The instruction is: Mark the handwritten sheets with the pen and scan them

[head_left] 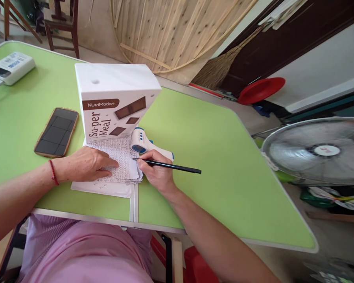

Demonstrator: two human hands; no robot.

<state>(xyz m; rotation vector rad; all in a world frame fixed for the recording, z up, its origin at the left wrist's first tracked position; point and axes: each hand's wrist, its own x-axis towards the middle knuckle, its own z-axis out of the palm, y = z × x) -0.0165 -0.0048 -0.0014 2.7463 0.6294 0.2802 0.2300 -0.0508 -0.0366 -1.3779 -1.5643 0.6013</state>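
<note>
My right hand (157,173) grips a black pen (179,168), its tip at the right part of a stack of handwritten paper sheets (124,163). Flat on the same sheets lies my left hand (91,163), fingers stretched out toward the pen. Close rows of writing cover the top sheet. A white box (112,90) marked "Su-per Meal" stands upright at the far edge of the papers and hides part of them. Just beyond my right hand, a white and blue infrared thermometer (147,145) lies on its side.
On the green folding table (218,149), a phone (56,132) lies left of the box. A white power bank (11,67) with a cable sits at the far left. Beyond the right edge stands a fan (321,151). A wooden chair (61,23) is behind the table.
</note>
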